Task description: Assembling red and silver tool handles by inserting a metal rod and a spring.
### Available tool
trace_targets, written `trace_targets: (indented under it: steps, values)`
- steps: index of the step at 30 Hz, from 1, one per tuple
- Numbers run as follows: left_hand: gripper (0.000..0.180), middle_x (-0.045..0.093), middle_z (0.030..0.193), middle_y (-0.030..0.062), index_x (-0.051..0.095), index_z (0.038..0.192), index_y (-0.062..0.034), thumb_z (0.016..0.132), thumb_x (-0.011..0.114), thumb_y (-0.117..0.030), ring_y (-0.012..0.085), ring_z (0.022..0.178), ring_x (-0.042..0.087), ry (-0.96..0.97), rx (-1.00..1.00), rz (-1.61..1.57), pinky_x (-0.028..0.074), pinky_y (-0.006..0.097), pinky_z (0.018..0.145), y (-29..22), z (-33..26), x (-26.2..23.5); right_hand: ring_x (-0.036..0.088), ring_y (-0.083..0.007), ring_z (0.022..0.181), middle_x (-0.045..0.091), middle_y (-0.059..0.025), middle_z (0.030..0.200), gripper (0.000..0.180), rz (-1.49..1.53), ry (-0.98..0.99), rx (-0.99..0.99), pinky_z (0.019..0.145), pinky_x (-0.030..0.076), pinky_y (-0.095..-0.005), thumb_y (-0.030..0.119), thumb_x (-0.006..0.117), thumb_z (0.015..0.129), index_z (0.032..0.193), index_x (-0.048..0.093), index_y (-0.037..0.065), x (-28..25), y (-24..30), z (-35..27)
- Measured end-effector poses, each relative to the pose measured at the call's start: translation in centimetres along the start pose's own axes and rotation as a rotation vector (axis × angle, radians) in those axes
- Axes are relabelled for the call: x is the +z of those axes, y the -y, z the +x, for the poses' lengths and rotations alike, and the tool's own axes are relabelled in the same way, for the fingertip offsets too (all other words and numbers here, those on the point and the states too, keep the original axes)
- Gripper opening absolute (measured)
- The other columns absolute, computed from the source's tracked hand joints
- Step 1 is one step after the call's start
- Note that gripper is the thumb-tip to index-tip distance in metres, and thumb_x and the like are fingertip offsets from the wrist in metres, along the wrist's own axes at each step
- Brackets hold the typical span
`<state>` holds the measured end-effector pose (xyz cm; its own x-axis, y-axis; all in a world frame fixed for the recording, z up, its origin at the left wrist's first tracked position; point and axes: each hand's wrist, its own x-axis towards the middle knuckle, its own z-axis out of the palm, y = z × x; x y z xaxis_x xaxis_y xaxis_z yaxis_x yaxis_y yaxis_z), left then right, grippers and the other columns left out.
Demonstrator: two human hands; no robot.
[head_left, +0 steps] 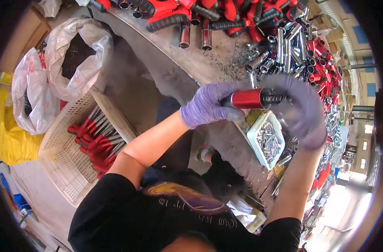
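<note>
My left hand (205, 107), in a purple knit glove, is closed around a short red metal tube (248, 99) held level above the bench. A dark coil spring (277, 99) sticks out of the tube's right end. Motion smears my right hand (307, 111), also gloved, which is right beside the spring. Whether its fingers grip the spring cannot be made out. Below the two hands, a pale tray (254, 133) holds many small silvery metal pins.
Red-and-black handled tools (170, 17) pile along the bench's far side. Chrome tubes (289, 46) and red tubes (319, 63) are heaped to the right. At left, a white plastic crate (65, 164) holds red-handled tools, near open white sacks (57, 63) and a yellow bag (10, 134).
</note>
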<state>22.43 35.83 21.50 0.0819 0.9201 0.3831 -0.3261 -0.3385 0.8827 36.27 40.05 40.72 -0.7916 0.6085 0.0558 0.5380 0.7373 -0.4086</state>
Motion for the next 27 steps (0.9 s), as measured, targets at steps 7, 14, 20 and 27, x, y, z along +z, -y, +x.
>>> trace_targets:
  steps: [7,14,20,27]
  values:
    - [0.070,0.057,0.117,0.0022,0.047,0.130,-0.0029,0.073,0.079,-0.026,0.0100,0.107,0.049,-0.042,-0.189,-0.072,0.039,0.030,0.096,1.3,1.0,0.4,0.048,-0.0362,0.120,0.051,-0.0223,0.127,0.066,-0.007,-0.266,0.440,0.100,0.036,-0.0388,0.058,0.041,0.089,0.131,0.046,0.008,6.6,-20.9,14.2]
    - [0.065,0.058,0.102,0.0023,0.049,0.127,-0.0026,0.075,0.076,-0.031,0.0090,0.093,0.050,-0.087,-0.100,0.054,0.043,0.028,0.085,1.9,0.6,0.0,0.054,-0.0343,0.113,0.056,-0.0216,0.122,0.060,0.115,-0.389,0.539,0.096,0.040,-0.0383,0.049,0.056,0.083,0.128,0.050,0.010,9.3,-20.2,16.5]
    - [0.065,0.059,0.110,0.0021,0.051,0.126,-0.0034,0.073,0.078,-0.027,0.0097,0.100,0.050,0.012,-0.216,0.087,0.042,0.029,0.091,1.0,1.2,0.7,0.056,-0.0212,0.095,0.058,-0.0148,0.110,0.059,0.502,-0.679,0.245,0.086,0.044,-0.0304,0.017,0.067,0.075,0.126,0.046,-0.001,4.4,-17.5,10.1]
    - [0.058,0.062,0.103,0.0021,0.056,0.120,-0.0034,0.071,0.079,-0.024,0.0100,0.093,0.055,0.099,-0.175,0.291,0.045,0.028,0.085,0.7,-0.1,1.3,0.060,-0.0159,0.082,0.061,-0.0092,0.100,0.053,0.432,-0.497,0.226,0.073,0.049,-0.0281,0.016,0.064,0.069,0.118,0.050,0.001,-4.9,-6.1,-9.1]
